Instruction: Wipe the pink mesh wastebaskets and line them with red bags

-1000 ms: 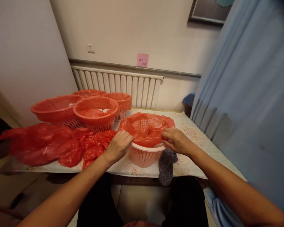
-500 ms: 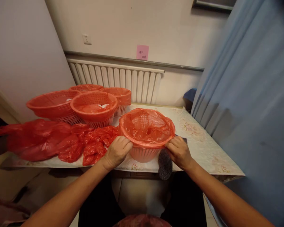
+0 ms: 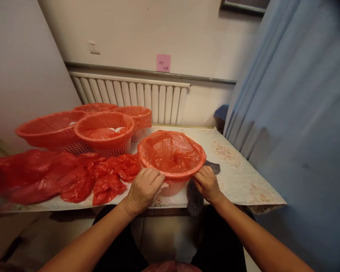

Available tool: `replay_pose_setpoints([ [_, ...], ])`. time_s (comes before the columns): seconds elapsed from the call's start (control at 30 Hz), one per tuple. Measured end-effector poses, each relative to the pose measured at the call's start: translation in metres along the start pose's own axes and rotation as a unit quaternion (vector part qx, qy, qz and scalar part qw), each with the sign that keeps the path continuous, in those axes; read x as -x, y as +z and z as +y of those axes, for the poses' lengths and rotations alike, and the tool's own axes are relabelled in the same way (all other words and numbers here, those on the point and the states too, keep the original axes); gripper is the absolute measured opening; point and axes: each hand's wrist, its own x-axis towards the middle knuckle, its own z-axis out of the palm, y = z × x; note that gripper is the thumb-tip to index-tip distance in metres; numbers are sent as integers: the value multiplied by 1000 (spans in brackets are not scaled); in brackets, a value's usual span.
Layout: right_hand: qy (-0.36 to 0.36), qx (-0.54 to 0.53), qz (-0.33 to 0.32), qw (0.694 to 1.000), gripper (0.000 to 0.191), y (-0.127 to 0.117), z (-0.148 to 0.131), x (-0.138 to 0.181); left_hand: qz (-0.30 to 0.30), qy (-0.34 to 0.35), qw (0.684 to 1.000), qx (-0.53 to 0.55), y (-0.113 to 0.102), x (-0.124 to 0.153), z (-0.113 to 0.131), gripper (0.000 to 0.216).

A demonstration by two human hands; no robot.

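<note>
A white plastic basket (image 3: 172, 187) stands at the table's front edge, lined with a red plastic bag (image 3: 171, 154) whose edge is folded over the rim. My left hand (image 3: 144, 189) is closed on the bag's edge at the basket's near left side. At the near right side my right hand (image 3: 207, 183) pinches the bag's edge. Both hands press the plastic down against the basket's wall.
Several other red-lined baskets (image 3: 104, 130) stand at the back left of the table (image 3: 238, 177). Loose red bags (image 3: 59, 177) lie in a heap to the left. A grey cloth (image 3: 194, 196) hangs over the front edge. A blue curtain (image 3: 294, 113) borders the right, with a radiator (image 3: 136, 98) behind.
The bag's edge has been drawn from loosely bunched over the basket down around its rim. Both hands moved lower along the basket's near side.
</note>
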Motion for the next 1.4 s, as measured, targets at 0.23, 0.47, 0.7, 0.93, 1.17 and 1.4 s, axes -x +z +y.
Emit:
replay_pose_setpoints([
  [0.23, 21, 10, 17, 1000, 15, -2, 0, 1, -103, 34, 993, -49, 23, -40, 24, 19],
  [0.47, 41, -27, 8, 999, 14, -13, 4, 2, -121, 66, 990, -25, 17, -21, -35, 20],
  [0.7, 86, -131, 73, 985, 17, -24, 12, -31, -139, -24, 990, -21, -10, -10, -74, 30],
  [0.93, -44, -179, -99, 978, 33, -38, 23, -106, -160, -22, 985, 62, 4, -29, 4, 27],
  [1.17, -112, -116, -321, 933, 33, -26, 18, -135, -168, -60, 984, -9, 15, -25, 9, 19],
  [1.4, -93, -108, -223, 964, 17, -52, 21, -107, -162, -54, 985, -24, 12, -25, 10, 14],
])
